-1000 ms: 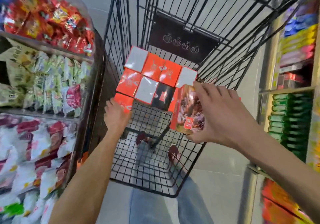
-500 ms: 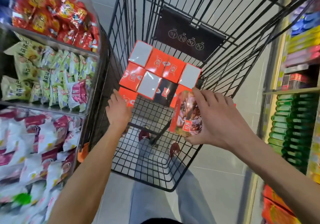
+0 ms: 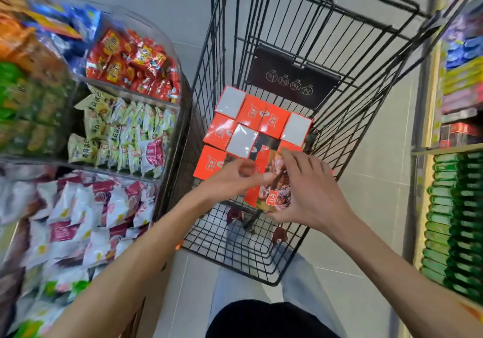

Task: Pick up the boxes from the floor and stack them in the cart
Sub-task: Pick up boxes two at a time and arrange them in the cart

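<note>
A black wire cart (image 3: 339, 139) stands in the aisle in front of me. Several orange and white boxes (image 3: 251, 126) lie side by side in rows on its floor. Over the near part of the cart I hold one more box (image 3: 271, 194), orange-edged with a food picture on its face. My right hand (image 3: 308, 188) grips it from the right, fingers curled over its top edge. My left hand (image 3: 235, 178) has its fingertips on the box's left side, thumb and fingers pinching it.
A curved shelf of snack bags (image 3: 104, 133) stands close on the left of the cart. Shelves with green packs (image 3: 454, 220) run along the right. Grey floor tiles (image 3: 366, 207) show around the cart; my legs (image 3: 261, 298) are at its near end.
My left hand left the orange box at the cart's left and came across to the held box. The view shifted so the cart sits lower and nearer.
</note>
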`<action>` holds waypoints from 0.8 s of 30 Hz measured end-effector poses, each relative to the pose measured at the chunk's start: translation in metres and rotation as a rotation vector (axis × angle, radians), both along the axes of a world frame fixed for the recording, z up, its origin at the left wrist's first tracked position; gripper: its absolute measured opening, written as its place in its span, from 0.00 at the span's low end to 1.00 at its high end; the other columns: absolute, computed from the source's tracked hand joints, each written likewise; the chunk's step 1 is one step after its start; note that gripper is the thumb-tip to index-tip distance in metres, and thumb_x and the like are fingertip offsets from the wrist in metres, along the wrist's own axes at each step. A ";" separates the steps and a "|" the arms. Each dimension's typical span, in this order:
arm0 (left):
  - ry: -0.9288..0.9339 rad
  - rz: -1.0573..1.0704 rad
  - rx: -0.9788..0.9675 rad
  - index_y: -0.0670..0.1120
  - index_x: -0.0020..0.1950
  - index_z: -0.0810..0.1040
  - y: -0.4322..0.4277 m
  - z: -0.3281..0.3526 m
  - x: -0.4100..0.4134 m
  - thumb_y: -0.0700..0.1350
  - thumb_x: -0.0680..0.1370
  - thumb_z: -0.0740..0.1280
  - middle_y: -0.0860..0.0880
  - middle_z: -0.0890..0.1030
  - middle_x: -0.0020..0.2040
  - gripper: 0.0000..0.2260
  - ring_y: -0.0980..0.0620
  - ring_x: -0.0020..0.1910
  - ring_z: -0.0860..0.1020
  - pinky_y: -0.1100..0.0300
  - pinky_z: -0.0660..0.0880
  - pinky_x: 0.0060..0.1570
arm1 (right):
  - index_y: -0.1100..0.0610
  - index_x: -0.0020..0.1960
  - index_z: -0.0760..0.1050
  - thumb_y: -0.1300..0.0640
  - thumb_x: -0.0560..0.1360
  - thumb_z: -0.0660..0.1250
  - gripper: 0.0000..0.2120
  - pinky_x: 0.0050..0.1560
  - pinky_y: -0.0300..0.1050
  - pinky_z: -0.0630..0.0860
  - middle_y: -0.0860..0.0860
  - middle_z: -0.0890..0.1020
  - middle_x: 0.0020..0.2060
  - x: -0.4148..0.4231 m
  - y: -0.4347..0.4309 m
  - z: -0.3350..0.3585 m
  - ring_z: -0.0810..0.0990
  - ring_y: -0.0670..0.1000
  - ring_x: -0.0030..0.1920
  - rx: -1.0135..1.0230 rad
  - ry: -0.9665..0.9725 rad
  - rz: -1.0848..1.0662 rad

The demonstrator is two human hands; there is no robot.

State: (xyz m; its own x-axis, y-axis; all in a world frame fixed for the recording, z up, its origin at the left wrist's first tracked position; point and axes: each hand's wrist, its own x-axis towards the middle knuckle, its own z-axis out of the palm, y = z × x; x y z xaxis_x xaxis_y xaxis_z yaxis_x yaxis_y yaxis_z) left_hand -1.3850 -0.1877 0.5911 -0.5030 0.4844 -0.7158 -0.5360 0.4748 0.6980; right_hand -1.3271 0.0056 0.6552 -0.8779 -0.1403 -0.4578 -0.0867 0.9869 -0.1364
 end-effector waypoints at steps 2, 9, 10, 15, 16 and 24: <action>0.023 0.004 -0.033 0.51 0.69 0.71 -0.002 0.002 0.002 0.71 0.60 0.74 0.53 0.80 0.58 0.43 0.56 0.57 0.79 0.53 0.75 0.60 | 0.57 0.78 0.50 0.25 0.57 0.68 0.62 0.72 0.52 0.59 0.52 0.63 0.73 0.003 -0.003 -0.002 0.63 0.55 0.71 -0.040 0.016 -0.030; 0.096 0.126 -0.086 0.49 0.63 0.72 -0.002 -0.002 0.017 0.58 0.68 0.77 0.56 0.78 0.53 0.28 0.58 0.52 0.78 0.64 0.73 0.49 | 0.54 0.80 0.45 0.24 0.58 0.68 0.63 0.75 0.55 0.56 0.53 0.59 0.76 0.007 -0.003 -0.022 0.59 0.56 0.74 -0.148 -0.007 0.018; 0.123 0.124 -0.115 0.49 0.63 0.72 -0.002 -0.003 0.019 0.57 0.68 0.76 0.57 0.77 0.52 0.27 0.60 0.52 0.77 0.65 0.73 0.47 | 0.53 0.80 0.45 0.24 0.59 0.68 0.61 0.75 0.54 0.55 0.53 0.58 0.76 0.009 0.002 -0.023 0.59 0.55 0.75 -0.165 -0.025 0.017; 0.229 0.078 -0.303 0.46 0.72 0.65 0.000 -0.025 0.027 0.61 0.68 0.76 0.55 0.72 0.57 0.39 0.55 0.55 0.73 0.62 0.69 0.51 | 0.52 0.76 0.60 0.32 0.73 0.62 0.39 0.72 0.55 0.62 0.54 0.68 0.72 0.018 0.058 -0.030 0.65 0.55 0.71 -0.112 0.080 -0.188; 0.241 0.087 -0.342 0.46 0.72 0.65 -0.001 -0.030 0.027 0.62 0.67 0.76 0.54 0.72 0.58 0.40 0.55 0.55 0.73 0.61 0.69 0.52 | 0.54 0.75 0.63 0.36 0.76 0.62 0.34 0.69 0.55 0.65 0.55 0.70 0.69 0.021 0.073 -0.033 0.67 0.56 0.69 -0.093 0.158 -0.265; 0.367 0.066 -0.708 0.43 0.70 0.65 0.006 -0.096 0.022 0.69 0.62 0.74 0.46 0.73 0.64 0.46 0.45 0.62 0.74 0.44 0.76 0.56 | 0.57 0.74 0.61 0.43 0.75 0.68 0.34 0.67 0.52 0.70 0.55 0.68 0.69 0.016 0.121 -0.090 0.71 0.55 0.66 -0.410 0.264 -1.167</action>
